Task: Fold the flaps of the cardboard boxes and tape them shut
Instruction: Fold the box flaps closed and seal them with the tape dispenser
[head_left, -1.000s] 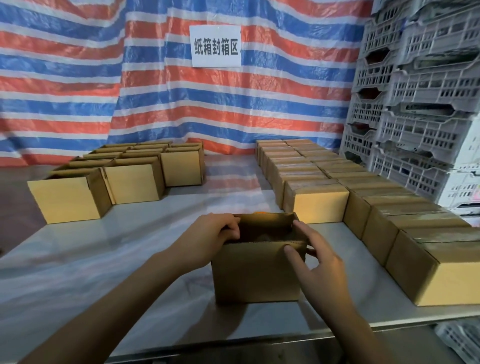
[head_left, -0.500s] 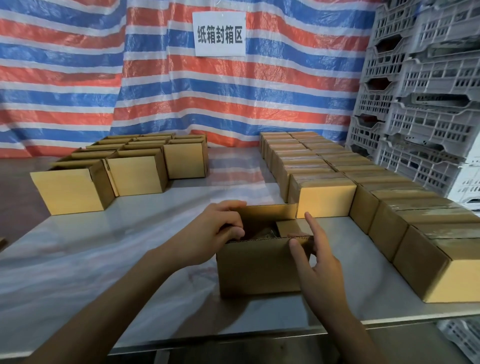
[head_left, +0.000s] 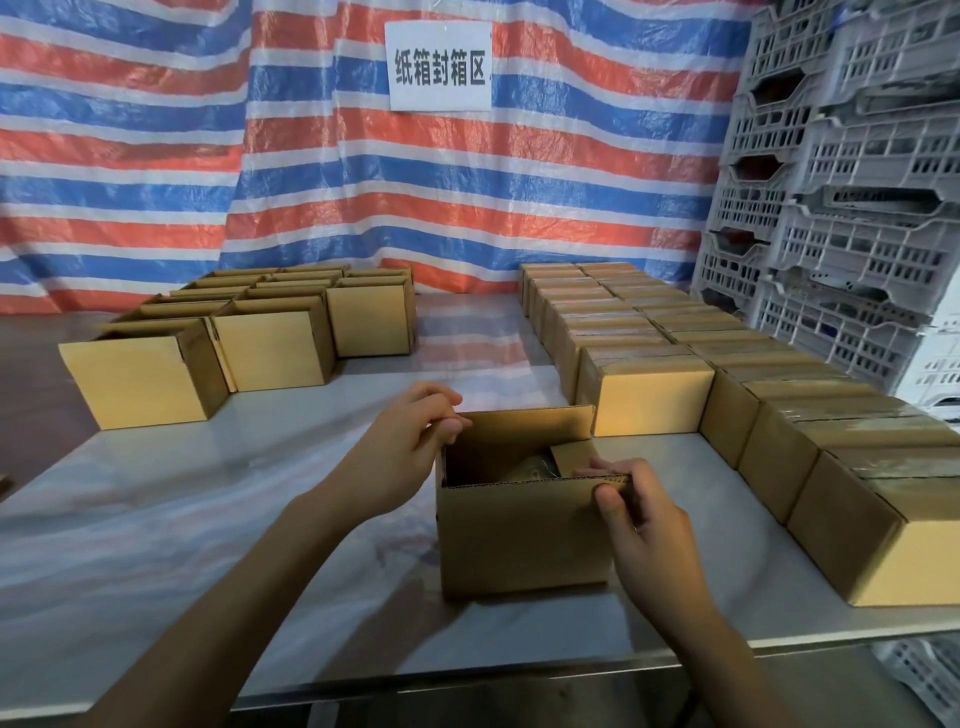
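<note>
Cardboard open box (head_left: 519, 540) sits near-centre on the table (head_left: 156, 519). Your right hand (head_left: 649, 535) pinches the right end of its near flap (head_left: 519, 486) between thumb and fingers, and your left hand (head_left: 400, 452) is curled at the far-left corner, seemingly pinching the edge there. My worry is this: close that near flap before the small right side flap (head_left: 569, 457) lies flat and it may buckle or sit proud, leaving tape no level seam.

A white sign (head_left: 439, 66) on the striped tarp (head_left: 156, 156) reads, seemingly, "纸箱封箱区"

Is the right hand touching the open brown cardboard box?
Touching. In the head view the right hand pinches the near flap of the open brown cardboard box at its right corner.
</note>
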